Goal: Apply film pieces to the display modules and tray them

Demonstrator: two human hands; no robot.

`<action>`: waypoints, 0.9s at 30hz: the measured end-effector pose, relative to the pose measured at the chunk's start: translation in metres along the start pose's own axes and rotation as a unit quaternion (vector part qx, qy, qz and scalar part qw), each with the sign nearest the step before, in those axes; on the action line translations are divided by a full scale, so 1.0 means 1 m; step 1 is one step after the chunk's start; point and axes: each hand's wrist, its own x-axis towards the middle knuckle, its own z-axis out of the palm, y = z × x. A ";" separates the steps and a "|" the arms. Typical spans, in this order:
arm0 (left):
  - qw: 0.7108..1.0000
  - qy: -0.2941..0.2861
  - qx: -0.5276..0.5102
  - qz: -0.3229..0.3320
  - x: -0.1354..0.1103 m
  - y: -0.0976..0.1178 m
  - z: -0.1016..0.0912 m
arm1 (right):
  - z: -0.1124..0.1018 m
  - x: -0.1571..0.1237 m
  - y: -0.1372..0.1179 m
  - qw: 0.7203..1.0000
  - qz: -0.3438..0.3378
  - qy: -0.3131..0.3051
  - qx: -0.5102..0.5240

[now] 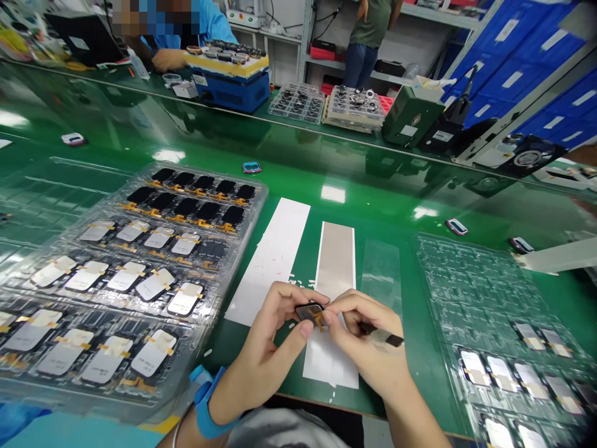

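A small display module (308,311) with a dark face and an orange flex cable is held in front of me. My left hand (275,339) grips it by its edges between thumb and fingers. My right hand (368,336) pinches at its right side, near the flex cable, with thumb and forefinger. Tucked in the right palm is a slim dark tool (394,340); its kind is mostly hidden. Below the hands lies a white strip of paper with a grey-beige sheet (336,255) on it. A wider white strip (275,249) with small scraps lies to the left.
On the left stands a clear tray (254,233) of display modules, several rows deep. Another clear tray (448,280) on the right holds modules near its front. A clear film (381,267) lies between. Across the bench, a person in blue (217,25) sits by a blue box (237,90).
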 end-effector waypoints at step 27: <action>0.993 -0.087 -0.021 -0.080 0.001 0.001 0.002 | -0.001 0.003 0.006 0.972 0.184 -0.079 0.123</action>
